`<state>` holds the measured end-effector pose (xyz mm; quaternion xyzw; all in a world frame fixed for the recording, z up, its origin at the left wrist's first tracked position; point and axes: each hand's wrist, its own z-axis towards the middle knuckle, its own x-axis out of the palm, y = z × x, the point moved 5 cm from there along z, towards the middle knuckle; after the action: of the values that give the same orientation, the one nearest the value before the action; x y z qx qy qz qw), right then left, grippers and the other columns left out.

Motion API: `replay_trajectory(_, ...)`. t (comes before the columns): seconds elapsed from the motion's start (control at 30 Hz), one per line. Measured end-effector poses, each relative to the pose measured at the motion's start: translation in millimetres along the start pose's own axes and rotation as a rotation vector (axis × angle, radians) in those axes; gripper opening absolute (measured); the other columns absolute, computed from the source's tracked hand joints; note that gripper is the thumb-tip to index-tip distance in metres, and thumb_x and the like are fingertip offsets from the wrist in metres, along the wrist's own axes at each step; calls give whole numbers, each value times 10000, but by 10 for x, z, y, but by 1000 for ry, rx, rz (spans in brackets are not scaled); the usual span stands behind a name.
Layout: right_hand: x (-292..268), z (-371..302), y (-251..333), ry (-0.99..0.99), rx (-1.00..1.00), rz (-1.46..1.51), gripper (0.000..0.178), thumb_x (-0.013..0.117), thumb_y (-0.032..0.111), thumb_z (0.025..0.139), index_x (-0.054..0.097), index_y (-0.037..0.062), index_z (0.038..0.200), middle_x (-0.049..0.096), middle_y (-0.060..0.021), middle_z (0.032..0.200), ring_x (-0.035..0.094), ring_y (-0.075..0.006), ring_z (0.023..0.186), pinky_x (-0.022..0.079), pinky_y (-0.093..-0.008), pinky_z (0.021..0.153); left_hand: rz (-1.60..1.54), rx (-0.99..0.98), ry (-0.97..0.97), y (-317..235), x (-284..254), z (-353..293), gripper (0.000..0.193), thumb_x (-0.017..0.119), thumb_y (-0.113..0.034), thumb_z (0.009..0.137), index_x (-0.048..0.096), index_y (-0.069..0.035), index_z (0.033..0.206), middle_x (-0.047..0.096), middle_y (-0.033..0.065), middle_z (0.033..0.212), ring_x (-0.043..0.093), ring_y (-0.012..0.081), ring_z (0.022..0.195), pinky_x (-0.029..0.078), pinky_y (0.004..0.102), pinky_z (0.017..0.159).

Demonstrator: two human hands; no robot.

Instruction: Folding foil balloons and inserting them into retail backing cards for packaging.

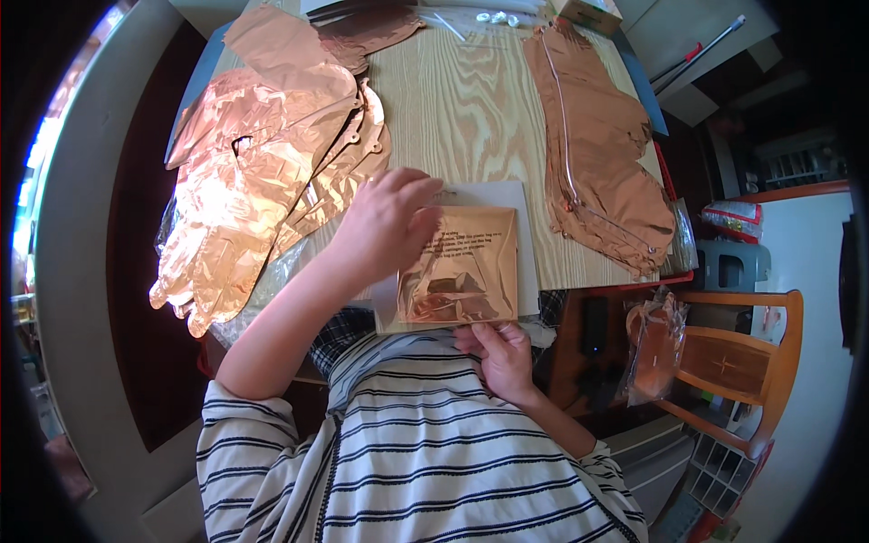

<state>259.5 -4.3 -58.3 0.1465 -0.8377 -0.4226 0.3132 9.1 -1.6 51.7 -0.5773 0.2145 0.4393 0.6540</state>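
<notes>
A flat square packet [463, 262] of folded rose-gold foil in a clear printed plastic bag lies over a white card [496, 194] at the table's near edge. My right hand [503, 362] grips the packet's lower edge, thumb on top and the other fingers partly hidden beneath. Over the upper left corner of the packet reaches my left hand [385, 222], its fingers bent and the thumb apart from them. Nothing shows between those fingers; whether the fingertips touch the bag is hard to see.
Shiny rose-gold foil balloons [262, 163] lie flat in a pile at the left. Another foil piece [602, 145] with a thin pale tube lies at the right. Small white items [498, 18] sit at the far edge. A bagged foil packet [656, 348] hangs by a wooden chair [738, 362].
</notes>
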Motion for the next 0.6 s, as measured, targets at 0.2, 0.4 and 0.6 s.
replay_trajectory(0.2, 117, 6, 165, 56, -10, 1, 258, 608, 216, 1031, 659, -11, 1143, 740, -158, 1003, 718, -205, 878, 577, -340, 839, 277, 109, 104, -544, 77, -697, 761, 753, -442, 842, 492, -103, 1471, 397, 218, 1534, 337, 463, 1436, 292, 582, 1155)
replay_trajectory(0.4, 52, 6, 226, 123, -26, -29, 383, 572, 310, 1054, 663, -50, 1151, 734, -164, 1075, 725, -217, 940, 557, -309, 869, 264, 77, 93, -285, 300, -954, 802, 733, -448, 845, 448, -117, 1517, 371, 209, 1569, 324, 454, 1454, 259, 590, 1175)
replay_trajectory(0.6, -14, 56, 225, -120, -97, -74, 424, 543, 367, 1063, 668, -38, 1086, 742, -172, 1018, 726, -208, 846, 575, -304, 762, 242, 120, 56, -234, 327, -986, 785, 746, -356, 828, 451, -117, 1514, 405, 205, 1551, 372, 440, 1434, 290, 577, 1172)
